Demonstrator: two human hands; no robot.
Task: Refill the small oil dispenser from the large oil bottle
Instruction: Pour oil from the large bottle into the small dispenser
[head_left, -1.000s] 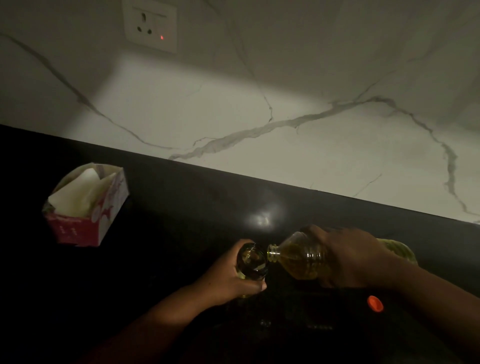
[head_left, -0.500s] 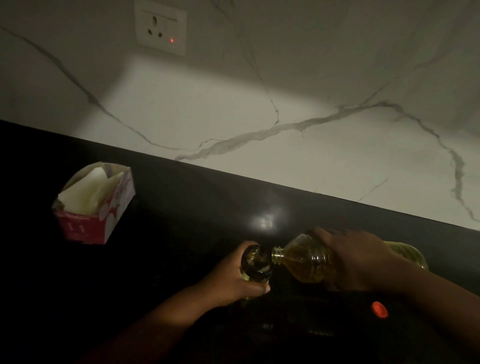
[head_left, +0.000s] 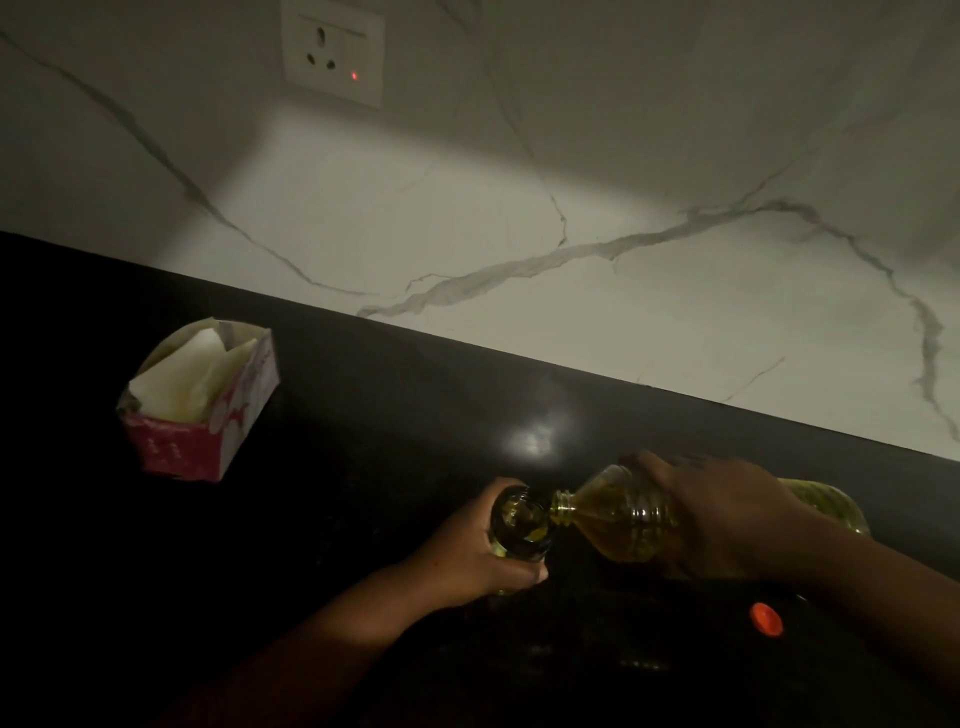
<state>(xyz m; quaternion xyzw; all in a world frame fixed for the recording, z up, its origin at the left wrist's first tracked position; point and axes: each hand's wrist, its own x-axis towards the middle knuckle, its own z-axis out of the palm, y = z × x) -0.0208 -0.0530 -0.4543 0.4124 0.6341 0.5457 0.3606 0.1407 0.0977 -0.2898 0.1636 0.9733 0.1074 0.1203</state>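
Two hands near counter's front edge | left hand (head_left: 467, 556) grips dispenser (head_left: 521, 525), body hidden | right hand (head_left: 727, 519) grips tilted bottle (head_left: 618, 519), mouth at dispenser's rim, base half hidden | cap (head_left: 766, 619) beside | dim

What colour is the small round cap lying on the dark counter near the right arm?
The cap is orange-red; the head view, the only one, shows it.

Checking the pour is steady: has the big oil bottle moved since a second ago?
No. The oil bottle keeps its spot up-left of the orange cap; only the camera shifted.
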